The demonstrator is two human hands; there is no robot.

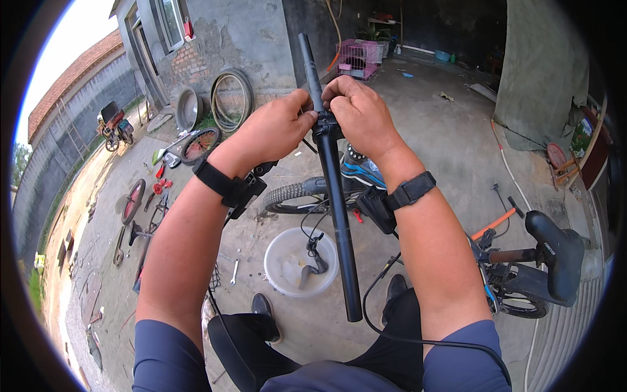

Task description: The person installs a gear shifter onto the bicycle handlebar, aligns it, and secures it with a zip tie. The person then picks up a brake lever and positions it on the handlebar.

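Observation:
A black bicycle handlebar (338,210) runs lengthwise before me, bare of grips at both ends. Its middle sits in a black stem clamp (327,126). My left hand (281,125) grips the clamp's left edge, thumb on its face and fingers partly behind the bar. On the other side, my right hand (362,110) is bent with thumb and fingertips together close to the clamp; whatever is between them is hidden. Below the bar is the bicycle's front wheel (289,196). A brake lever (313,247) on its cable hangs down into a whitish plastic tub (274,284).
The black saddle (553,259) and rear of the bicycle are at right, near an orange-handled pump (494,225). A wrench (235,271) lies left of the tub. Farther left are a larger wrench (119,245) and a small wheel (133,202). A cable (416,339) crosses my lap.

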